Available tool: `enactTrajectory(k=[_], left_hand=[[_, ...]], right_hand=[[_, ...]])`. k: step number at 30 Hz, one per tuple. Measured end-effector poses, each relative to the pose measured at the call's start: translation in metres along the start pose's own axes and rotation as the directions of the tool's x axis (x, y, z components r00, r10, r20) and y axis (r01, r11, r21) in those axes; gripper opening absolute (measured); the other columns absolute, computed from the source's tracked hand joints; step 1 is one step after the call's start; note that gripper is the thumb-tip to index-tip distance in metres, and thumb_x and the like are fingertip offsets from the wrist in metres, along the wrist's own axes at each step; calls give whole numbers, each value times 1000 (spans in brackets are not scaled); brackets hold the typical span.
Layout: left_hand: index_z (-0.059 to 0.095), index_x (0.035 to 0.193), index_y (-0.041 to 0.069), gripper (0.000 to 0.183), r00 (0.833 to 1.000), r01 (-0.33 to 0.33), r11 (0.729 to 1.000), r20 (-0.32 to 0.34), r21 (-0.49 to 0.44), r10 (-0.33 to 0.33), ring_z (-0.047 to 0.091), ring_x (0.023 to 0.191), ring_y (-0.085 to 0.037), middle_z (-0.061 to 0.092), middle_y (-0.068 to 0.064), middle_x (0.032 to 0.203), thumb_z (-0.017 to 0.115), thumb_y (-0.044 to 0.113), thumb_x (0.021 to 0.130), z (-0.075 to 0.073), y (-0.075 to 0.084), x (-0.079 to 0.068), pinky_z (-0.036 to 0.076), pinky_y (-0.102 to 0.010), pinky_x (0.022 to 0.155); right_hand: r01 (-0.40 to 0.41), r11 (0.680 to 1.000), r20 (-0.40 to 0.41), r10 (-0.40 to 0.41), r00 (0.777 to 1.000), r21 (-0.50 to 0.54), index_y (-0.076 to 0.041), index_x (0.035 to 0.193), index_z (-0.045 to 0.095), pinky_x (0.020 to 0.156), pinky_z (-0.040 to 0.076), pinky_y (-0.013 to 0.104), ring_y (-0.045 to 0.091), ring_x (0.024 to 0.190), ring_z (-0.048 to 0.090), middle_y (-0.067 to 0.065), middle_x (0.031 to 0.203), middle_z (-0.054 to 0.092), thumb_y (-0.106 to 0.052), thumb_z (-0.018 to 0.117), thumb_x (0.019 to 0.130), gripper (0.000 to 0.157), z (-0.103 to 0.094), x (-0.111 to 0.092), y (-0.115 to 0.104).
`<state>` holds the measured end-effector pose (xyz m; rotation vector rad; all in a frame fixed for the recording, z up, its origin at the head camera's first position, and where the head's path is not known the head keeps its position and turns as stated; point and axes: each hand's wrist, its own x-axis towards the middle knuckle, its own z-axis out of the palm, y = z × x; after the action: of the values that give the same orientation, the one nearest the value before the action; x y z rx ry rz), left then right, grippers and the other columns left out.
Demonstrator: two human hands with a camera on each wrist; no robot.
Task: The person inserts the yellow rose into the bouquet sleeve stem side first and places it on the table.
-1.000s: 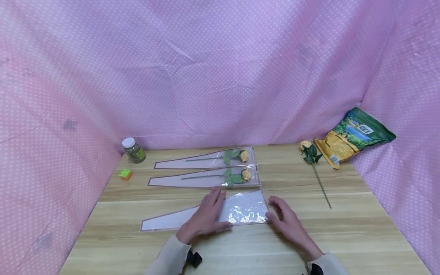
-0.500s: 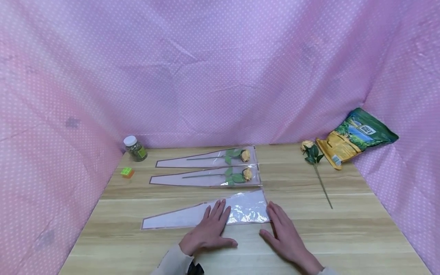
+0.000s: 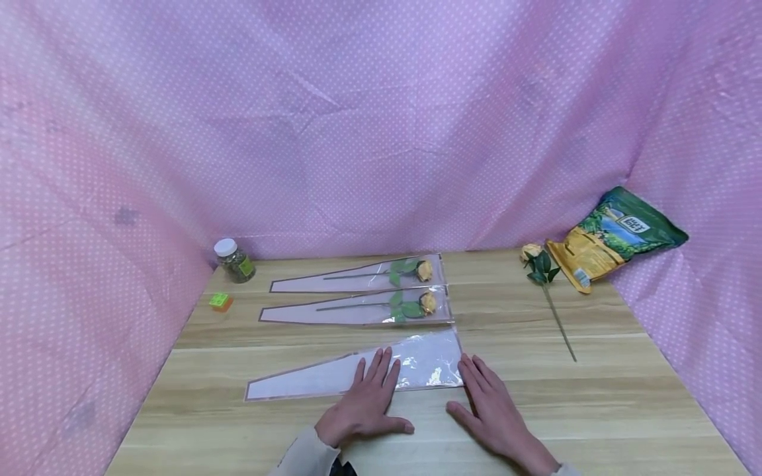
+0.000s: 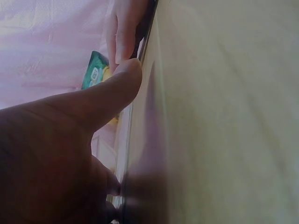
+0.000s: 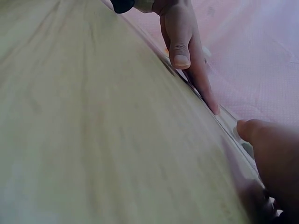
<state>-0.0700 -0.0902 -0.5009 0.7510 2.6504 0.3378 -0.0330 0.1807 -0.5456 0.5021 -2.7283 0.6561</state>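
A clear tapered flower sleeve with a pink edge (image 3: 303, 381) lies flat on the wooden table, its wide end to the right. My left hand (image 3: 368, 403) rests on the middle of it, fingers straight and spread, thumb out to the right. At the wide end, the straight fingertips of my right hand (image 3: 488, 413) touch the sleeve's right edge. Beyond it lie two more sleeves, the nearer one (image 3: 297, 313) and the farther one (image 3: 309, 285), each with a yellow rose inside. Another yellow rose (image 3: 553, 311) lies loose to the right. Both wrist views show the hands low over the tabletop.
A green and yellow snack bag (image 3: 613, 235) leans on the pink dotted curtain (image 3: 381, 132) at the back right. At the back left stand a white-lidded jar (image 3: 235, 263) and a small green and orange block (image 3: 221, 303). The wooden table (image 3: 196, 430) carries everything.
My right hand's curled fingers have straightened and lie against the sleeve's wide end. The left hand has slid slightly toward me and right, fingers spreading. The sleeve has barely shifted.
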Motion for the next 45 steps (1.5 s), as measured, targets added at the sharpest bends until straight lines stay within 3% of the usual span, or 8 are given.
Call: enactTrajectory(k=[10, 15, 19, 22, 25, 33, 38, 45], left_hand=[[15, 161, 9, 114, 1000, -4, 1000, 24, 2, 4, 4, 158, -33, 2, -15, 170, 58, 78, 81, -3, 0, -1, 12, -60, 124], [15, 161, 9, 114, 1000, -5, 1000, 30, -8, 5, 4, 158, -33, 2, -15, 170, 59, 77, 80, -3, 0, -2, 11, -60, 124], [16, 160, 8, 114, 999, -18, 1000, 28, -4, 18, 5, 158, -34, 3, -17, 170, 60, 75, 80, -4, -1, -2, 12, -61, 124], [16, 160, 7, 114, 999, -23, 1000, 29, -2, 23, 6, 158, -34, 4, -17, 170, 61, 75, 81, -3, -1, -2, 13, -61, 123], [15, 160, 8, 114, 999, -26, 1000, 29, -1, 26, 6, 158, -34, 3, -17, 170, 61, 75, 81, -3, -1, -2, 13, -62, 123], [15, 161, 9, 113, 999, -17, 1000, 47, -14, 18, 4, 158, -33, 1, -16, 170, 60, 74, 81, -5, -1, -1, 12, -61, 124], [16, 161, 10, 112, 998, -3, 1000, 59, -13, 3, 4, 159, -32, 1, -14, 170, 60, 75, 81, -7, 0, 0, 11, -60, 124], [18, 160, 10, 111, 998, 7, 1000, 57, 4, -7, 6, 158, -32, 4, -14, 170, 59, 76, 81, -8, 1, 0, 14, -60, 124]], right_hand=[[-27, 977, 4, 27, 1000, 213, -2, 146, 47, 117, -6, 7, 43, 137, 44, 15, 147, 56, -33, 72, 89, 70, -6, 5, -8], [-142, 914, 117, 105, 988, 379, -8, 150, 43, 112, -2, 0, 45, 141, 40, 18, 151, 50, -29, 69, 92, 68, -11, 7, -10], [-257, 854, 221, 172, 960, 452, -18, 154, 38, 116, 18, 10, 37, 146, 37, 12, 158, 43, -31, 64, 97, 64, -15, 9, -13], [-301, 769, 250, 189, 950, 563, -19, 155, 36, 112, 31, 16, 13, 145, 39, 13, 159, 41, -26, 61, 99, 61, -16, 10, -14], [-289, 621, 226, 181, 957, 729, -8, 155, 33, 104, 35, 9, -6, 135, 42, 22, 159, 35, -13, 56, 100, 59, -17, 13, -13], [-198, 128, 166, 226, 960, 972, 8, 149, 21, 100, 49, 19, -4, 126, 56, -16, 145, 52, -3, 41, 104, 51, -23, 22, -4], [-174, 14, 165, 254, 953, 985, -4, 146, 27, 100, 50, 22, -1, 127, 57, -16, 141, 55, -11, 35, 107, 40, -26, 30, -1], [-228, -46, 232, 256, 938, 973, -10, 143, 29, 98, 52, 27, 6, 119, 64, -16, 139, 57, -20, 31, 110, 35, -26, 40, -5]])
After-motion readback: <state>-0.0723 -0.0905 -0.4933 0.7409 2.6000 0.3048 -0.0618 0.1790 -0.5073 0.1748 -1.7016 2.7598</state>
